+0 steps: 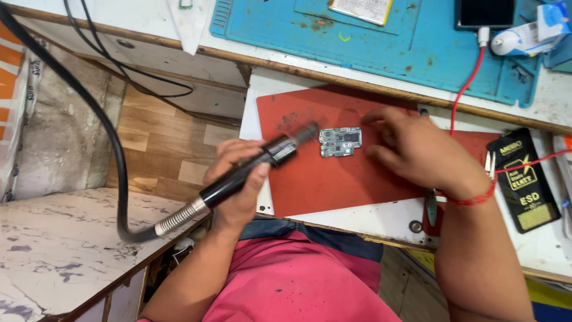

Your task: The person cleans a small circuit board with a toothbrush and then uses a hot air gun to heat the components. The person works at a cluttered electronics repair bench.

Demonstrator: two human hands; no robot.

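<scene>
One small green rectangular circuit board at the centre of one red rubber mat on the white surface, left hand at its 8 o'clock closed around one black cylindrical hot-air handpiece, nozzle just beside the board, right hand at 3 o'clock, fingers loosely spread, empty, one blue work mat at 12 o'clock.

Person in a pink shirt

Bare forearms, dark blue waistband below the shirt, red thread band round the right wrist.

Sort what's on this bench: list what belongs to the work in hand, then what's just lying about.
In use: black hot-air handpiece in the left hand; small circuit board; red mat; right hand beside the board.

Lying about: blue mat; black packet; tweezers; red cable.
</scene>
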